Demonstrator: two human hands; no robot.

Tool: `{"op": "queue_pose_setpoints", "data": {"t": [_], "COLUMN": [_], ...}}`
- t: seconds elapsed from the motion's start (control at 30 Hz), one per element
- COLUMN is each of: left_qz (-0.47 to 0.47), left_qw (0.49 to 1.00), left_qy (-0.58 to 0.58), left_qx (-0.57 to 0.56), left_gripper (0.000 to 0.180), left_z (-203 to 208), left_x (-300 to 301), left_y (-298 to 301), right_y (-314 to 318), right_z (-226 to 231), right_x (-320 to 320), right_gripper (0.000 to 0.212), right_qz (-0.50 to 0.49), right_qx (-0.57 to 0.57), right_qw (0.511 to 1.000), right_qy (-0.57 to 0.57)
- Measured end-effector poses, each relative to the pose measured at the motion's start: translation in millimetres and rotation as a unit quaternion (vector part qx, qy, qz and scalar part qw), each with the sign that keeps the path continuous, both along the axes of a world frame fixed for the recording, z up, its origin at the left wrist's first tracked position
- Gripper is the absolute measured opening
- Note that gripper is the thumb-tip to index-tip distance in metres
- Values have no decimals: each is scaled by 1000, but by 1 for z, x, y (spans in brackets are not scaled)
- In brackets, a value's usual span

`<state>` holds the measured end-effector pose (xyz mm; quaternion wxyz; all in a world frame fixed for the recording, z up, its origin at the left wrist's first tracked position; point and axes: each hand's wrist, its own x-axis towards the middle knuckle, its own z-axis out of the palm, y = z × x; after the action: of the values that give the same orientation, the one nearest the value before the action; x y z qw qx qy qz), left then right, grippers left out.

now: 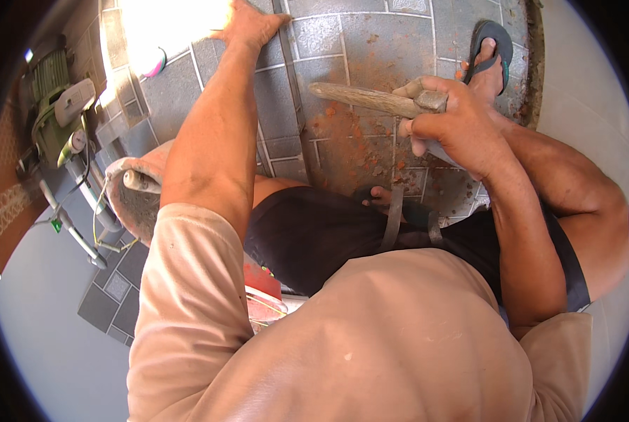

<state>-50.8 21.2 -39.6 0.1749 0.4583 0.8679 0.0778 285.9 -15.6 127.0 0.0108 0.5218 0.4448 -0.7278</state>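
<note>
My right hand (458, 123) is closed around the head end of a hammer, whose wooden handle (357, 97) points left over the dusty tiled floor. Below the fingers shows a pale, partly hidden shape that I cannot make out. At the top, my left arm is stretched far forward. Its hand (251, 27) is open, with the thumb spread to the right and part of the fingers lost in strong glare. It appears to lean on the grey tiles (212, 60), beside a dark groove (286, 70) in the floor.
Reddish rubble (360, 158) lies scattered between my feet; one wears a dark flip-flop (497, 49). Left of my arm stands a dirty bucket (135, 211) with a handle-like piece inside. Beyond it are a green motor (51, 98) and pipes (72, 225). A red object (262, 281) sits beside my thigh.
</note>
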Motion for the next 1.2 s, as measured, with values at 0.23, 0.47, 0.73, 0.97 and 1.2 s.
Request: {"op": "queue_pose_setpoints", "data": {"t": [0.23, 0.47, 0.73, 0.97, 1.2], "left_qz": [-39, -35, -30, -59, -52], "left_qw": [987, 993, 993, 998, 991], "left_qy": [-8, -1, 5, 0, 110], "left_qx": [-154, -116, -112, -20, 57], "left_gripper": [139, 137, 129, 122, 60], "left_z": [41, 6, 9, -18, -27], "left_x": [26, 25, 35, 5, 1], "left_y": [-40, -65, -60, -74, -96], "right_y": [-14, -30, -31, -29, -26], "right_z": [-7, -22, -25, 18, -99], "right_x": [-2, -20, -11, 11, -14], "right_gripper": [30, 26, 27, 48, 88], "right_qz": [218, 288, 252, 162, 205], "right_qx": [142, 204, 140, 327, 403], "right_qw": [965, 935, 957, 931, 876], "right_qy": [-21, 36, 24, 22, -171]}}
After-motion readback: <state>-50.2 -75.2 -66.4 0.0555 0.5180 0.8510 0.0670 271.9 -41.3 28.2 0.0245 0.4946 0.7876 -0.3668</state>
